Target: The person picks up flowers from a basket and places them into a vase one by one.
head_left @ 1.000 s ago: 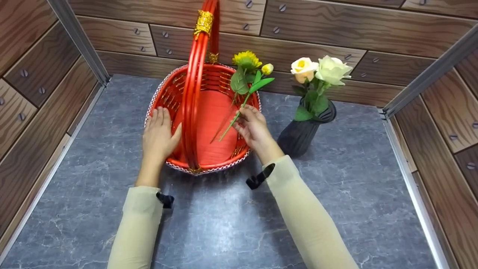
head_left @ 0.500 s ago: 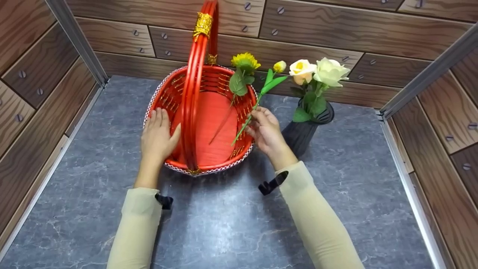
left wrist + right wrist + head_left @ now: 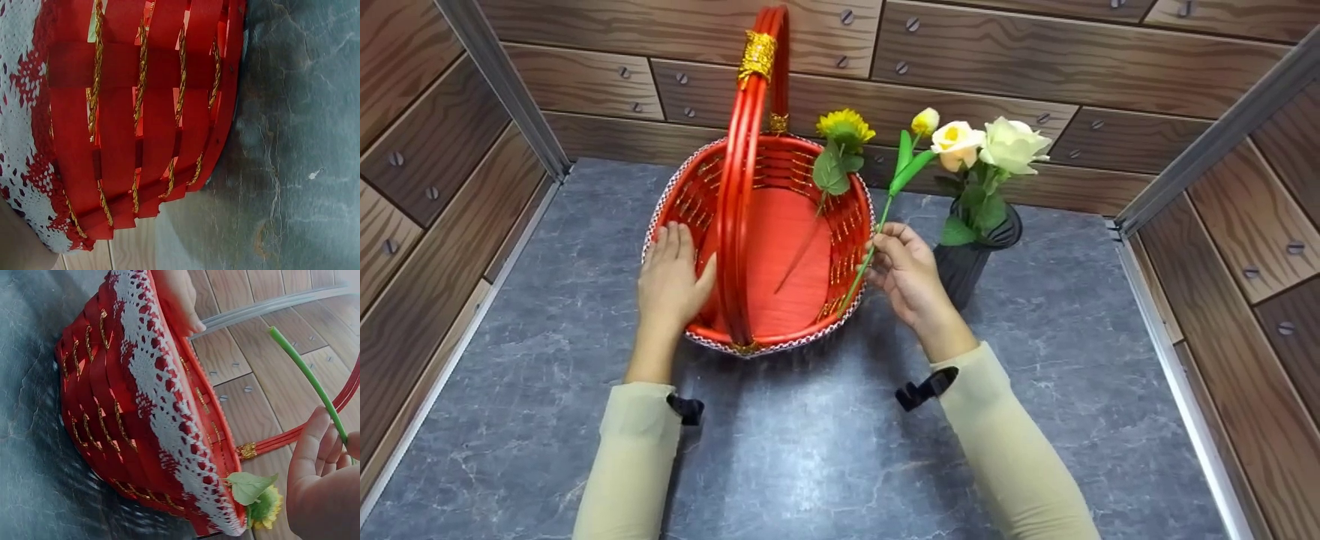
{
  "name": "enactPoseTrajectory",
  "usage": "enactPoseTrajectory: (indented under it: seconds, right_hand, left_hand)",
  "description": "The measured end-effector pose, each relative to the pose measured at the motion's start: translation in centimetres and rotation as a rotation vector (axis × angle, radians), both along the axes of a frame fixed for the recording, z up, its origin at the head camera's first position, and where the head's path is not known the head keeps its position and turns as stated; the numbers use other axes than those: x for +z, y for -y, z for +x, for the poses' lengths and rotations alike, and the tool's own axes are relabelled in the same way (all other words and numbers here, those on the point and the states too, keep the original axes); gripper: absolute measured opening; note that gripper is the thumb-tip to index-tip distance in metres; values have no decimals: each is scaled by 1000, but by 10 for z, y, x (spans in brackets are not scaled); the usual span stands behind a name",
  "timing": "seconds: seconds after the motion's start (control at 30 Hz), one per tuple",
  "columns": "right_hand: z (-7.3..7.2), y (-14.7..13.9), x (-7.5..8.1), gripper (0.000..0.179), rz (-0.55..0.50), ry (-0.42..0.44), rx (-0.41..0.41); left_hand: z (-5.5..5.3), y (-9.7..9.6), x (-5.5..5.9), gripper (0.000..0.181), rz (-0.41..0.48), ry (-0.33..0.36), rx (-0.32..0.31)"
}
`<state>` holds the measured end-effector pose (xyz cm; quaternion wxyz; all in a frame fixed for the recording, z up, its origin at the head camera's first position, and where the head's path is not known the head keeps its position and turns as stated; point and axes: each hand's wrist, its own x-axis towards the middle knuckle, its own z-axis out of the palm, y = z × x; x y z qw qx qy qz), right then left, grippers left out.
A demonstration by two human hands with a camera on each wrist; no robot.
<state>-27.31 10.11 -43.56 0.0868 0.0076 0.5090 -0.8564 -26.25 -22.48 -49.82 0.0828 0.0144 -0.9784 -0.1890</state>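
A red woven basket [image 3: 791, 259] with a tall arched handle stands upright on the grey surface. My left hand [image 3: 667, 281] rests on its left rim, fingers straight and thumb over the inside. Between thumb and fingers, my right hand [image 3: 910, 279] pinches the stem of a yellow tulip [image 3: 911, 171] above the basket's right rim. In the right wrist view the bare end of the green stem [image 3: 304, 367] sticks out past the fingers. A yellow sunflower [image 3: 845, 129] leans inside the basket against its back right rim. The left wrist view shows mostly the basket's outer wall [image 3: 118, 118].
Right of my right hand stands a dark ribbed vase [image 3: 962, 276]. It holds a peach rose [image 3: 958, 145] and a pale cream rose [image 3: 1015, 146]. Wood-patterned panels [image 3: 960, 56] enclose the back and sides.
My right hand has carried the tulip rightward from over the basket's inside to its right rim, and the stem stands steeper. My left hand stays on the left rim.
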Motion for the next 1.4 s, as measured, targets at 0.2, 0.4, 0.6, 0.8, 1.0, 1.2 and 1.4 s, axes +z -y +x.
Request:
enactPoseTrajectory:
  seconds: [0.2, 0.4, 0.6, 0.8, 1.0, 1.2, 1.4]
  right_hand:
    - [10, 0, 13, 9, 10, -60, 31]
    - [20, 1, 30, 10, 4, -122, 34]
    - [27, -2, 42, 11, -16, -161, 15]
    - [32, -17, 47, 11, -47, -187, -17]
    - [31, -41, 49, 14, -62, -185, -84]
    - [28, -65, 46, 15, -100, -197, -130]
    - [24, -88, 45, 10, -112, -202, -182]
  left_hand:
    - [1, 1, -1, 76, 3, -9, -2]
    - [1, 0, -1, 76, 5, -28, -1]
    - [1, -2, -1, 76, 12, -31, -3]
    - [2, -1, 0, 75, 16, -39, 4]
    - [1, 0, 2, 76, 25, -44, 1]
    - [2, 0, 3, 77, 21, -31, 5]
    - [3, -1, 2, 77, 16, -29, 2]
